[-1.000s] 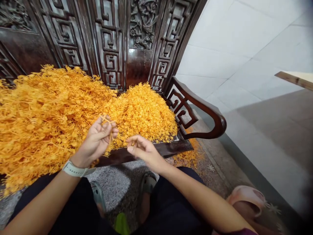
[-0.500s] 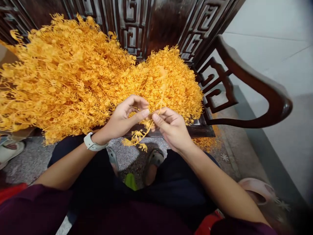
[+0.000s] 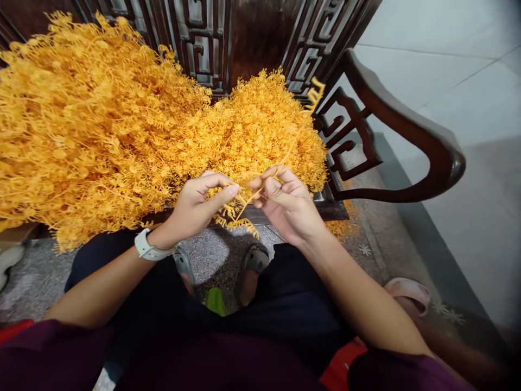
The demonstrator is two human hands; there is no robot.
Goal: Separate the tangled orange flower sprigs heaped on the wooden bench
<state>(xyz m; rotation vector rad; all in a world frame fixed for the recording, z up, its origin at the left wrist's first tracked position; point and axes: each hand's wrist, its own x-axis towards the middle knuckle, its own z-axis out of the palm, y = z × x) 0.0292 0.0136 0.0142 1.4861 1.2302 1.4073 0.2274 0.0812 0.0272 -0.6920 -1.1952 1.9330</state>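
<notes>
By the bench (image 3: 254, 43), the right hand (image 3: 292, 205) pinches a yellow sprig (image 3: 247, 205); whether the left hand (image 3: 197, 207) does is unclear.

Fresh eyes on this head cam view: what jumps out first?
First, the big heap of orange sprigs, filling the left and centre of the picture, bright against the dark carved bench it lies on. Next, at the heap's near edge, the right hand pinches a thin orange stem, the left hand close by. Then the curved armrest at right, dark against the pale wall.
</notes>
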